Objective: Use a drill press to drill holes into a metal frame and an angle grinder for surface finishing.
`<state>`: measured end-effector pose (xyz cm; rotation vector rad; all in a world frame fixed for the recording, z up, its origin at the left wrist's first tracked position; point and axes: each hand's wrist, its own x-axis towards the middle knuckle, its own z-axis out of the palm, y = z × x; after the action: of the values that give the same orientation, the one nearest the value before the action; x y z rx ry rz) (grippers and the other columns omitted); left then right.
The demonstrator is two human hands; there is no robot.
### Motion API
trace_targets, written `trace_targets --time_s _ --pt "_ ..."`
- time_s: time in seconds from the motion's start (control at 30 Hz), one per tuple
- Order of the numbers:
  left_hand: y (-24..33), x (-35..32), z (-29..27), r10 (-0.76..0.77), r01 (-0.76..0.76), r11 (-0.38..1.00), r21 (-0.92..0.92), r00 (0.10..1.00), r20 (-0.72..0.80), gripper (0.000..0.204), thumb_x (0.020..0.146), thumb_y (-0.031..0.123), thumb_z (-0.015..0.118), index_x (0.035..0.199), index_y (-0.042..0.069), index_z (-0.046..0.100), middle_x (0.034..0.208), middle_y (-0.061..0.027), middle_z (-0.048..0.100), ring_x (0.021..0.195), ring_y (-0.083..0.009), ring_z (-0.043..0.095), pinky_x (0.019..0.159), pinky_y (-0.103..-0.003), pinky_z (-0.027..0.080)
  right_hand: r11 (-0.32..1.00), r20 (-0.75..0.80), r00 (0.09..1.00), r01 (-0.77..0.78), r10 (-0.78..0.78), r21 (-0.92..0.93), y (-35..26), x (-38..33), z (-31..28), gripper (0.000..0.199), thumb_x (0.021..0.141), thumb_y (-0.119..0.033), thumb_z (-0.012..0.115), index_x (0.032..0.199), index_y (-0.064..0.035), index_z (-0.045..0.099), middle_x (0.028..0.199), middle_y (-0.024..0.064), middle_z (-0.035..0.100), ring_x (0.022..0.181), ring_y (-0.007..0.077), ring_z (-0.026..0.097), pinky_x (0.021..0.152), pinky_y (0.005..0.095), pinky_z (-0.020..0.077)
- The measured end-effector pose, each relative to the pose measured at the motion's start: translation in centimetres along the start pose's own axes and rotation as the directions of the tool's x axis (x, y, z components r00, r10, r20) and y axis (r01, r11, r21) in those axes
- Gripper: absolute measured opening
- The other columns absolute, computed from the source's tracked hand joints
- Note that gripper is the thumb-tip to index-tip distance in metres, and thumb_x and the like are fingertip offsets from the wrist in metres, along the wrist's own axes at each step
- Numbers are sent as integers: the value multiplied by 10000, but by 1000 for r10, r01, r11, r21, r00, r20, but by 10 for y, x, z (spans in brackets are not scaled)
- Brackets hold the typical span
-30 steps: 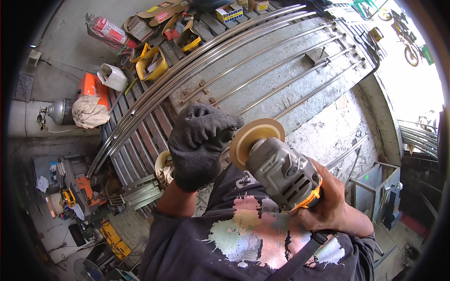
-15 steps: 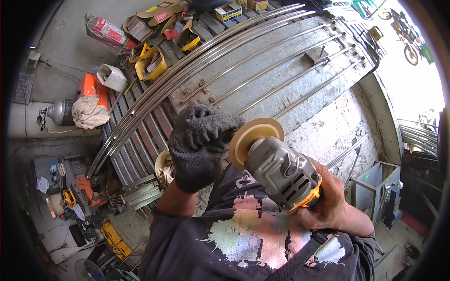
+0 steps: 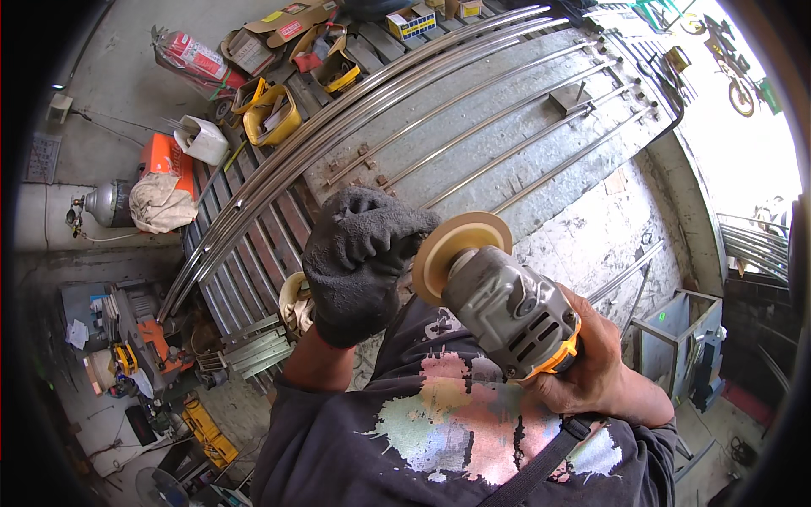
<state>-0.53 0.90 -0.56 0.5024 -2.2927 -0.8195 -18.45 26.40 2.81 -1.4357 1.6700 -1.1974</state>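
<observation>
- So, your angle grinder (image 3: 507, 313) sits in your right hand (image 3: 593, 362), bare fingers wrapped round its body. Long axis is diagonal: rear at those fingers, head pointing forward-left, toward your left fingertips.
- Yep. Your black-gloved left hand (image 3: 355, 262) is balled up, fingers curled tight; can't tell if anything's gripped inside. Disc (image 3: 441, 245) is just beside your left fingertips, contact unclear.
- Looks: your tool has a scuffed grey metal head, dark vent slots, yellow-orange collar (image 3: 557, 359) next to your right fingers. Disc is round, tan, tilted.
- Print: well beyond your left fingers, off to their left, a red extinguisher (image 3: 179, 52) wears a pale label (image 3: 203, 59). Farther forward of them, a yellow-and-blue printed carton (image 3: 412, 24). Lettering's too small to vouch for.
</observation>
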Motion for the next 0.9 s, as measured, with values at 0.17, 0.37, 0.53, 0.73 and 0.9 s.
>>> trace_targets --time_s 0.17,0.37,0.53,0.73,0.9 --pt "-7 2 4 19 -16 993 -115 999 29 191 913 -9 801 1067 104 794 1002 -32 691 945 -215 644 896 -357 533 1000 4 1000 5 -5 10 0 1 -1 849 864 -196 902 1541 115 493 1434 259 676 1272 362 732 1081 437 579" --pt "-3 3 -2 75 -75 997 -29 997 4 239 879 2 818 1092 109 803 1019 -43 712 973 -233 667 914 -373 531 1000 -2 1000 8 -8 6 0 1 -2 841 867 -206 896 1535 118 501 1414 260 688 1252 363 740 1074 433 581" --pt "-2 9 -5 131 -133 990 44 991 33 245 876 37 820 1100 136 808 1011 -41 694 972 -256 653 913 -375 523 999 -22 1000 -18 19 46 2 0 1 823 862 -204 884 1521 125 518 1372 268 708 1231 360 749 1065 429 582" --pt "3 8 -4 -23 24 999 -22 1000 18 176 941 77 774 1077 185 805 938 2 596 915 -205 579 873 -359 498 999 -39 999 -10 11 33 2 -3 0 811 838 -183 877 1498 144 538 1330 270 724 1207 360 757 1053 424 584" --pt "3 6 1 8 -8 1000 0 1000 12 128 970 63 754 1023 176 784 911 32 536 872 -160 523 844 -320 477 999 -28 999 20 -19 26 2 0 -2 811 837 -181 882 1499 140 539 1325 273 726 1194 364 764 1046 426 587"
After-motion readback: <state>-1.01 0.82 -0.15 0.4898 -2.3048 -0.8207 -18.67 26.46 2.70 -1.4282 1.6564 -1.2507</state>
